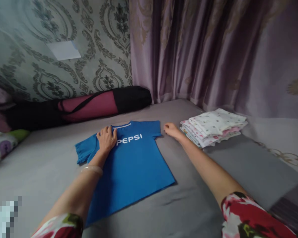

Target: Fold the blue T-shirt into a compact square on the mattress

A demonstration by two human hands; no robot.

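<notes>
A blue T-shirt with white PEPSI lettering lies spread front side up on the grey bed sheet, its collar away from me. My left hand rests flat on the shirt's chest near the left shoulder, covering a little of the cloth beside the lettering. Just beyond the right sleeve, my right hand is held low over the sheet with its fingers curled in. A small gap shows between it and the sleeve's edge. Whatever those curled fingers may hold is hidden.
To the right sits a stack of folded white printed cloths. A long black and maroon bag lies along the patterned wall. Purple curtains hang behind the bed. A white plush toy is at the left edge.
</notes>
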